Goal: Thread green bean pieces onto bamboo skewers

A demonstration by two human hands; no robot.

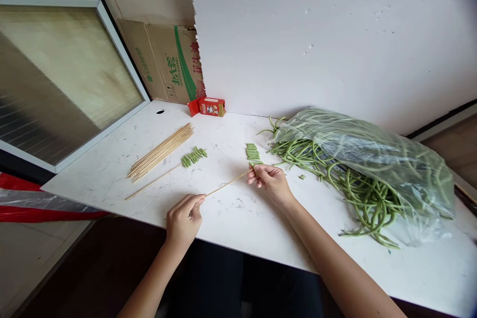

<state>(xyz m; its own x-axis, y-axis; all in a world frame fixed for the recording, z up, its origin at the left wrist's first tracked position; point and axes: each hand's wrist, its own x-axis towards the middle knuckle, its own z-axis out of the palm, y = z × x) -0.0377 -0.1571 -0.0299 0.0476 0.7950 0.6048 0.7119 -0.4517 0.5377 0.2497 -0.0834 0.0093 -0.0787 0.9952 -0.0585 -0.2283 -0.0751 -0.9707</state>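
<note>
Left hand [184, 219] and right hand [274, 183] pinch a skewer [227, 182] near a bag [367, 134] of beans [372, 201], some lying out on the table [233, 226].

Skewer pile [161, 153] left of beans [368, 201]

From where I stand, the white tabletop [234, 226] looks scuffed with grey marks. A bundle of thin sticks [161, 152] lies on the left, just beside a stick threaded with green pieces [194, 157]. A small red box [212, 107] sits at the far edge, a row of cut pieces [252, 151] mid-table, and long green beans [372, 201] spill from a clear bag [421, 169] on the right.
</note>
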